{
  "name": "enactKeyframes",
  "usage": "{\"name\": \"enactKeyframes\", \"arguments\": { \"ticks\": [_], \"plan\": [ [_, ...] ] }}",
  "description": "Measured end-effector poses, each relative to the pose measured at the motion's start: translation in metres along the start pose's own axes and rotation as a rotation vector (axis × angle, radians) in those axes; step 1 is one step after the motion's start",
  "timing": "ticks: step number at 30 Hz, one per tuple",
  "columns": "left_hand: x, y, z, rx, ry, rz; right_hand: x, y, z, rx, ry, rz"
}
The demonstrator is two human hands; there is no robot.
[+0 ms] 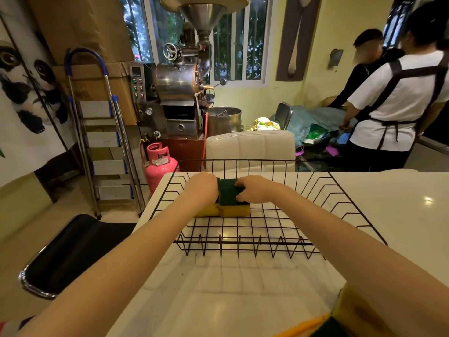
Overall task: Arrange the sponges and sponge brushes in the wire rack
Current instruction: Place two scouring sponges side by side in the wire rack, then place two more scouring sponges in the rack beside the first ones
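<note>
Both bare arms are reaching up the middle of the frame into the black wire rack [245,229], which is sitting on the white table [388,227]; two sponges are lying side by side on the rack's floor, left of centre and toward its far wall, yellow bodies down and green scouring faces up, their sides touching. The left hand [201,188] is lying knuckles-up over the left sponge [206,210], covering nearly all of its green top; its fingers are curling down out of sight, so whether they are grasping or only pressing cannot be told. The right hand [255,190] is resting on the right sponge [234,203], thumb on the green face near its front edge and fingertips [240,183] bent over the far edge, a loose pinch across the sponge's top. At the lower right corner of the frame, more yellow and green sponge material [345,312] is showing, blurred and cut off by the edge; behind the rack, a white chair back [250,147] is standing against the table.
</note>
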State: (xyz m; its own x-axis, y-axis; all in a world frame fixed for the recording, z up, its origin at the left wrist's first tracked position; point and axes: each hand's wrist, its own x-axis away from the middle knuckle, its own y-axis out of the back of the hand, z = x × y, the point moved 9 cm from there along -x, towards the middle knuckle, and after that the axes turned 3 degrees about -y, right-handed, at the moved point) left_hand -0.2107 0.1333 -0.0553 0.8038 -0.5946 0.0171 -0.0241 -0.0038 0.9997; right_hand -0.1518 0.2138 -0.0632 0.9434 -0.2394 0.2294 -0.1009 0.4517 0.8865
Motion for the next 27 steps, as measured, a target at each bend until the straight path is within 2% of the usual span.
{"name": "enactKeyframes", "arguments": {
  "ticks": [4,7,12,18,23,27],
  "plan": [
    [0.015,0.014,-0.01,0.124,-0.092,0.15,0.024,0.017,-0.001,-0.016,0.037,-0.014],
    [0.039,0.027,-0.036,0.175,-0.18,0.188,0.047,0.034,0.0,-0.015,0.096,-0.074],
    [0.099,0.061,-0.097,0.215,-0.395,0.065,0.101,0.055,0.001,0.038,0.198,-0.136],
    [0.167,0.072,-0.153,0.387,-0.611,-0.112,0.178,0.064,-0.021,0.033,0.253,-0.302],
    [0.205,0.044,-0.171,0.297,-0.574,-0.102,0.229,0.046,-0.065,0.021,0.19,-0.331],
    [0.233,0.009,-0.184,0.18,-0.556,0.039,0.257,0.028,-0.093,0.032,0.133,-0.297]
  ]
}}
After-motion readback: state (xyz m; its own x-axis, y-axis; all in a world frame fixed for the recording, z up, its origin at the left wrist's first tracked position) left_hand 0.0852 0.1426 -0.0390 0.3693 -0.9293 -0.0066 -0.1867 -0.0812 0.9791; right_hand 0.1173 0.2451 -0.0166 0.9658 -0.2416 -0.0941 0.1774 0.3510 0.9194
